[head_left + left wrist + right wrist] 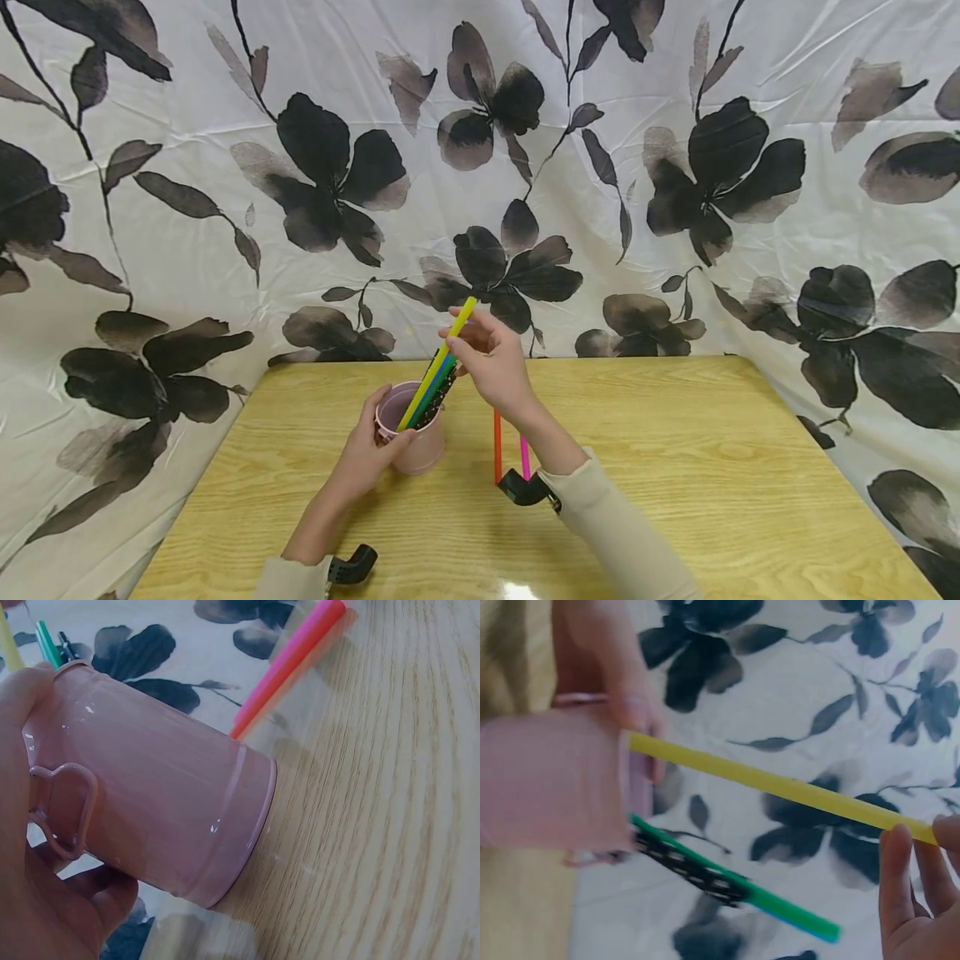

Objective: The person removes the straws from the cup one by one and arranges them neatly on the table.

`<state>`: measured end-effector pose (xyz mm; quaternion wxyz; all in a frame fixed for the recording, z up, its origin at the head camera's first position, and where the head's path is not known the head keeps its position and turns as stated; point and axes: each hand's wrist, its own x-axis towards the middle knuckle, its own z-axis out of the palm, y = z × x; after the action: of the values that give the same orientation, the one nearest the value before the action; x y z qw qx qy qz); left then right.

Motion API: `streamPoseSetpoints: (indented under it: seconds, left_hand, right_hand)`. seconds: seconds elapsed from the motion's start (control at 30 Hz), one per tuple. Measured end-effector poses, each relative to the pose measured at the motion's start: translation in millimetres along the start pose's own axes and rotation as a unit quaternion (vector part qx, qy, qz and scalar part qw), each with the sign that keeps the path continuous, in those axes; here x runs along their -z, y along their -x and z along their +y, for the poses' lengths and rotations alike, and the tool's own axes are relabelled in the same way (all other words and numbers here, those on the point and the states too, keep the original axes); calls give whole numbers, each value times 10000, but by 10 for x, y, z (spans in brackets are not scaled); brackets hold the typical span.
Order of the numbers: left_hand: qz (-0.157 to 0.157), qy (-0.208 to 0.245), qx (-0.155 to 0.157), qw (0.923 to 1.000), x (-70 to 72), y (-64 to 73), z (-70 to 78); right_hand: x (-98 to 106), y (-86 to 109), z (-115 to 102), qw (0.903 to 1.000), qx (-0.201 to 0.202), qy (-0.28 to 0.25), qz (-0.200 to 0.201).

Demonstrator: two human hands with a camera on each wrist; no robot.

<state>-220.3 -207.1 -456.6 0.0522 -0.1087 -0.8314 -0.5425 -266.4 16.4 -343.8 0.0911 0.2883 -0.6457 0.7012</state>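
Observation:
My left hand (366, 460) grips a pink metal pail (422, 454), thumb at its rim. The pail is tilted close over the table and has a small heart-shaped loop (91, 804) on its side. With its thumb and fingertips, my right hand (497, 367) pinches the upper end of a yellow straw-like stick (772, 782), whose lower end is inside the pail. A green stick (799, 911), a blue one beside it and a black pen-like piece with white spots (686, 864) also lean out of the pail. Their lower ends are hidden inside.
On the wooden table (675, 433), a red stick (497, 450) and a pink stick (525, 457) lie right of the pail, partly hidden by my right forearm. Behind the table hangs a white cloth (615, 250) with dark flowers. Black cameras (352, 567) sit at both wrists.

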Motion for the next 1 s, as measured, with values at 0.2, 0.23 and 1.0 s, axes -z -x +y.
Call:
streamPoseSetpoints:
  seconds: [0.2, 0.23, 1.0]
  left_hand:
    - [83, -6, -79, 9999, -40, -86, -284]
    - [100, -23, -99, 9999, -44, -90, -311]
    - [182, -169, -107, 9996, -65, -83, -366]
  right_hand:
    - [197, -124, -242, 9954, 937, 30, 220]
    - [236, -144, -284, 9944, 1025, -11, 256]
    - [973, -314, 41, 9944, -192, 846, 609]
